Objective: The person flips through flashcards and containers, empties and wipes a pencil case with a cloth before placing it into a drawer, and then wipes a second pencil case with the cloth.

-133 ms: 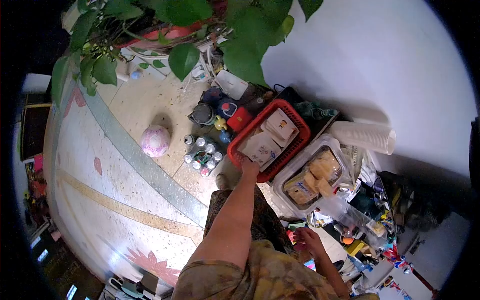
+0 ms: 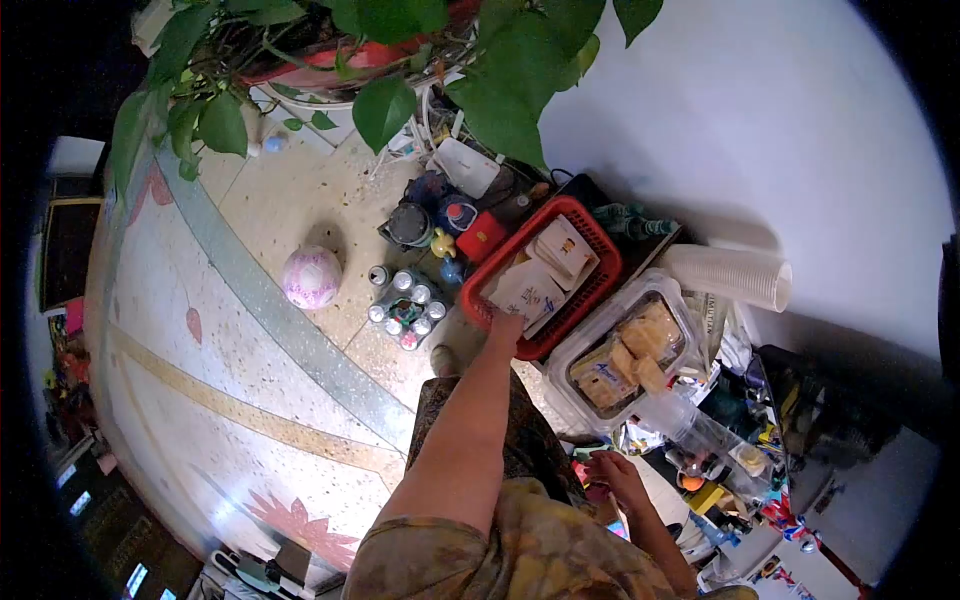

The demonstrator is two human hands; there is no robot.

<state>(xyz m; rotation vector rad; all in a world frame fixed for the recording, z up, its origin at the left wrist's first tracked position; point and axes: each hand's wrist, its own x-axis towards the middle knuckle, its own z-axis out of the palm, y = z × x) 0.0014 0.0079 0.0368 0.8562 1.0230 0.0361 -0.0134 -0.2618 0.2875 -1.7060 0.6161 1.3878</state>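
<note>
White packets (image 2: 530, 288) in red basket (image 2: 537, 346); left hand (image 2: 507, 325) slightly farther in.

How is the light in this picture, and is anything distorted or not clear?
Head view: bright glare on the floor; shadows beside the ball and, on the wall, above the stacked cups; wide-lens bending with black corners; left hand in the red basket slightly soft.

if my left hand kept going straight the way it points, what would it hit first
Your left hand would most likely meet the white packets in the red basket; its fingertips may already touch them, but depth is unclear.
</note>
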